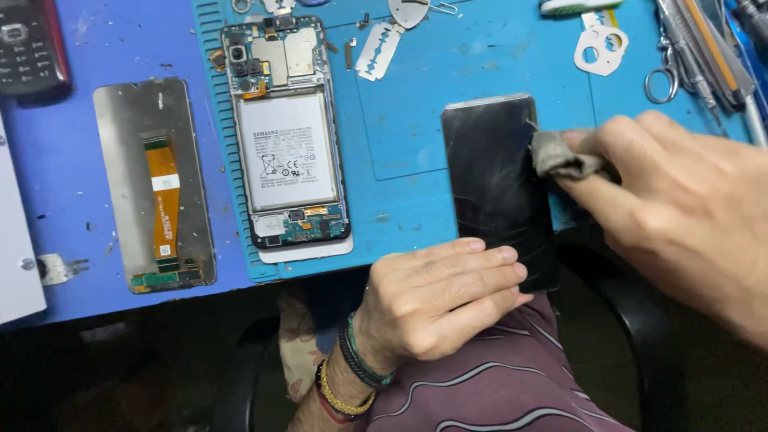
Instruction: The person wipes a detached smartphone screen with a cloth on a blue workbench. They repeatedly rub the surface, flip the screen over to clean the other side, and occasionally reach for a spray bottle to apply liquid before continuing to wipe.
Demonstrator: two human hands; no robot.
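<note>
the left hand (436,300) is pinning the near end of the black screen panel (500,188), its length running away from the person; the right hand (680,200) is pinching a grey cloth (564,156) against its right edge.

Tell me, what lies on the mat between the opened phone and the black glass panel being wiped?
In the head view, only bare blue mat lies between the opened phone and the black glass panel. A razor blade sits farther up, above that stretch.
</note>
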